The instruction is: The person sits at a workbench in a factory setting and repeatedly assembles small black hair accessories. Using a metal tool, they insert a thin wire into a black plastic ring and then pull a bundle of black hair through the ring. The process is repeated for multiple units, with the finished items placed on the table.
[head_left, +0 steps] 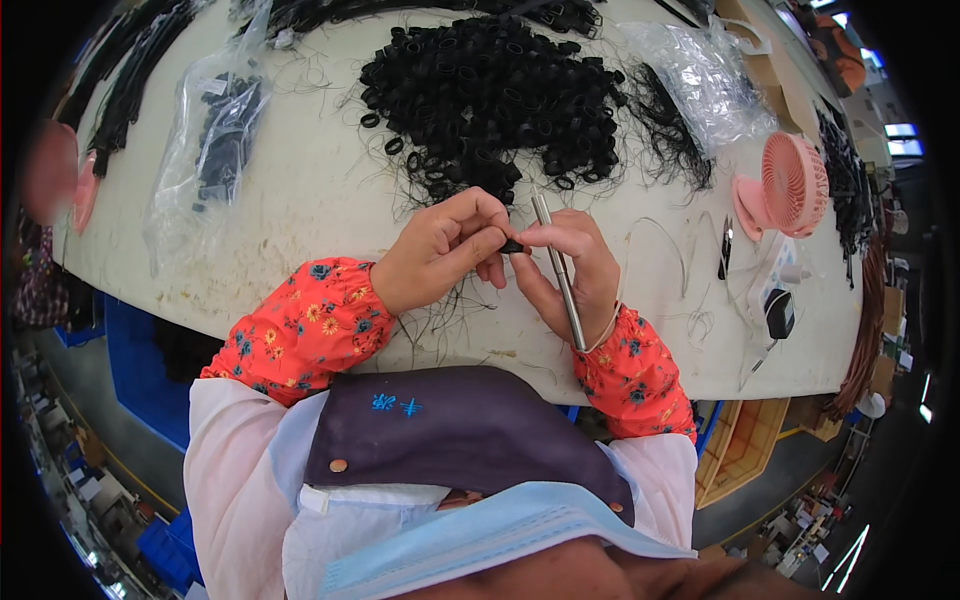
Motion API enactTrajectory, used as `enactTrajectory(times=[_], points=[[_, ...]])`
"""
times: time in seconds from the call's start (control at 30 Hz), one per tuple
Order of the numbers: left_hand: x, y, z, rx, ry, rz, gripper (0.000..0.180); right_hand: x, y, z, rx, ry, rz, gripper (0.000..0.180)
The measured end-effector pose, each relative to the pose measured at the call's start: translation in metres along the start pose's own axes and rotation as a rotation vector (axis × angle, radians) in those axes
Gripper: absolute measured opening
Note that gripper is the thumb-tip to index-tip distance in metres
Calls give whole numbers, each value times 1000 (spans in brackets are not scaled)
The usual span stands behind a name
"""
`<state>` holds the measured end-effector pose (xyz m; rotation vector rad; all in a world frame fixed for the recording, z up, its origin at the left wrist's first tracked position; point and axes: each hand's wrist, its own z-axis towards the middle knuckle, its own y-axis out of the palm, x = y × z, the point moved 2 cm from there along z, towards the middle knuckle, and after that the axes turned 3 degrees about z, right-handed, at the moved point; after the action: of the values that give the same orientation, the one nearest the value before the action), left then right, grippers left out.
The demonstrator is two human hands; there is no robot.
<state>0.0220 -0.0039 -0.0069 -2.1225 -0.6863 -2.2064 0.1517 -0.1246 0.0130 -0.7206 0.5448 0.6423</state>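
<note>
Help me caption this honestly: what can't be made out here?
- Small black piece, head view: mostly hidden by fingertips.
- Pink round thing, far left, head view: blurred.
- Black strips, upper left, head view: cut off by edge.
- Contents of left bag, head view: veiled by plastic.

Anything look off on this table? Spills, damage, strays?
Messy, no obvious damage. Loose black threads straggle right of the pile of black rings, with more near the front edge. Brownish smudges mark the pale tabletop's left half, odd against its otherwise plain surface.
</note>
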Motion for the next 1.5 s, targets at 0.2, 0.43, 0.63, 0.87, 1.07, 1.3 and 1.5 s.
enactTrajectory(times=[0.2, 0.43, 0.63, 0.87, 1.07, 1.3, 1.5], points=[[-3, -4, -1, 6, -20, 119, 6, 0, 0, -1, -74, 62, 57, 33], [1, -6, -3, 47, -19, 228, 7, -1, -10, -3, -5, 412, 580, 21], [1, -6, -3, 45, -27, 291, 7, 5, -13, -7, -38, 508, 751, 26], [-2, -3, -3, 111, 25, 304, 4, 1, -11, -5, -63, 534, 779, 28], [0, -2, -4, 100, 30, 340, 4, 2, -11, -4, -80, 538, 770, 27], [0, -2, -4, 94, 38, 351, 4, 2, -12, -4, -95, 557, 739, 27], [2, -2, -4, 96, 43, 367, 4, 3, -12, -4, -74, 527, 725, 26]])
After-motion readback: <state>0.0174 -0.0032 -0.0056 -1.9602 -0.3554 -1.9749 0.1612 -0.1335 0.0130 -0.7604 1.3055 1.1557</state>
